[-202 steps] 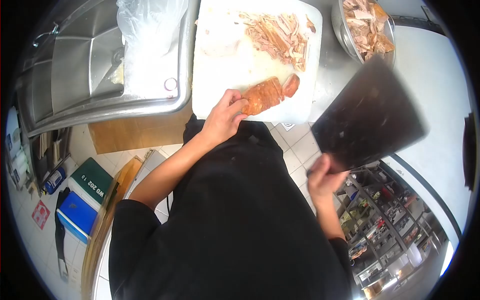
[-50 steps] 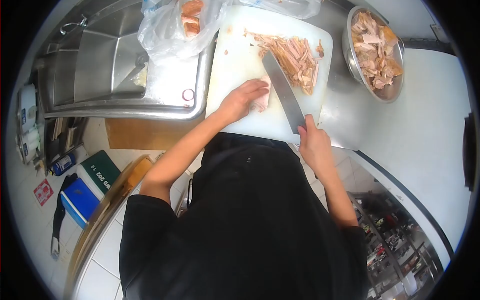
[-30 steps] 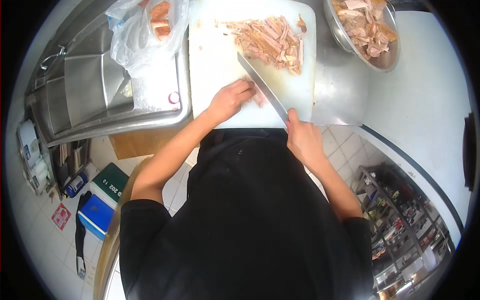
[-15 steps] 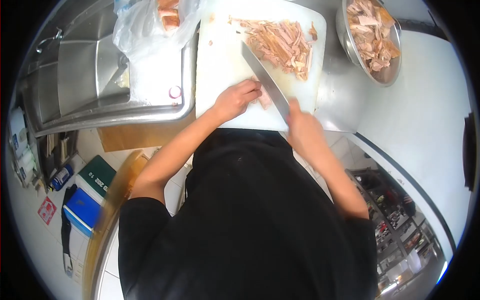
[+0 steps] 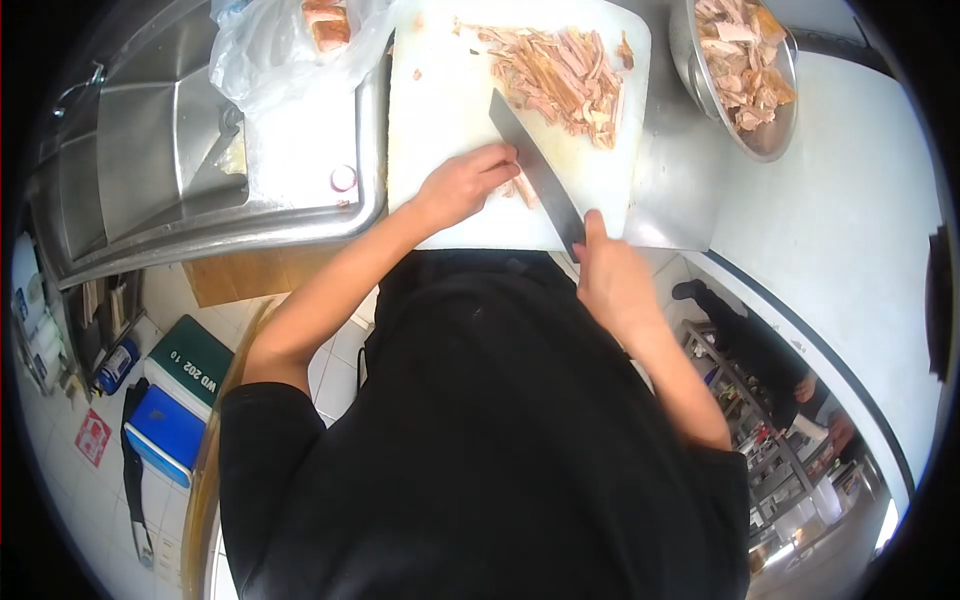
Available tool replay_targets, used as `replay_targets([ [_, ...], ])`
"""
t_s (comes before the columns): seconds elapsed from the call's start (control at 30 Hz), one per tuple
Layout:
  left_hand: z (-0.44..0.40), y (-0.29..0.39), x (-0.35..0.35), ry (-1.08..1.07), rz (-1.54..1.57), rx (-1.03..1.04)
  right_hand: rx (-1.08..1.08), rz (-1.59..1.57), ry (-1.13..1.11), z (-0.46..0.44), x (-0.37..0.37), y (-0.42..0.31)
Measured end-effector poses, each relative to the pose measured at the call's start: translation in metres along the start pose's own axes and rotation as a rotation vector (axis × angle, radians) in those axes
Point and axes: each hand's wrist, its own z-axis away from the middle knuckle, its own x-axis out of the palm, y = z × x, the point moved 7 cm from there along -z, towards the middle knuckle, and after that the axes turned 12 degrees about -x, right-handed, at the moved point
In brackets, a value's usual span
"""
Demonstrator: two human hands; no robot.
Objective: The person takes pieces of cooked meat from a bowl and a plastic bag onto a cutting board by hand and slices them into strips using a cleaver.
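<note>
On the white cutting board [image 5: 435,110], my left hand [image 5: 462,186] has its fingers curled, pinning a small piece of pale meat [image 5: 526,190] near the board's front edge. My right hand [image 5: 614,282] grips the handle of a broad knife [image 5: 538,172]. Its blade slants up and to the left, right beside the meat and close to my left fingertips. Farther up the board lies a pile of meat strips [image 5: 565,80]. The underside of the held piece and most of the knife handle are hidden.
A metal bowl [image 5: 692,75] of meat chunks stands at the upper right. To the left is a steel sink [image 5: 150,150], with a plastic bag [image 5: 265,60] holding reddish-brown pieces beside it. A person in dark clothes [image 5: 755,350] is at the lower right.
My right hand and the knife have shifted slightly, the blade still beside the meat. My left hand still pins the piece. The view has moved a little, and a person now shows at the right.
</note>
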Motion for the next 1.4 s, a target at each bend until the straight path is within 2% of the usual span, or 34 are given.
replay_targets([
  [0.03,-0.002,0.000,-0.001,0.015,-0.021,0.058,0.025,0.010,0.024,-0.001,0.015,0.005],
  [0.13,-0.003,-0.002,0.001,-0.009,-0.027,0.041,0.032,-0.013,0.102,-0.026,0.034,0.005],
  [0.17,-0.007,-0.004,0.000,-0.008,-0.032,0.049,-0.001,-0.036,0.167,-0.042,0.031,0.006],
  [0.3,-0.009,-0.003,-0.002,0.004,-0.048,0.066,-0.110,-0.045,0.186,-0.057,-0.006,0.004],
  [0.4,-0.002,-0.002,0.002,0.014,-0.038,0.071,-0.043,-0.016,0.048,-0.016,-0.005,-0.006],
  [0.47,-0.005,-0.007,-0.001,0.024,-0.048,0.061,0.025,-0.036,0.090,-0.009,0.020,0.000],
  [0.6,-0.002,-0.004,-0.001,0.010,-0.051,0.076,0.032,-0.091,0.220,-0.061,0.033,0.012],
  [0.7,-0.008,0.000,-0.002,-0.001,-0.066,0.088,-0.124,-0.119,0.275,-0.074,0.002,0.011],
  [0.9,-0.001,0.005,-0.005,0.007,-0.076,0.043,-0.030,-0.091,0.210,-0.024,-0.023,0.003],
  [1.3,-0.001,0.005,0.002,0.009,-0.126,0.089,0.017,-0.143,0.090,0.016,0.016,0.005],
  [1.4,-0.001,0.003,0.004,0.008,-0.119,0.084,0.012,-0.151,0.127,0.006,0.016,0.002],
])
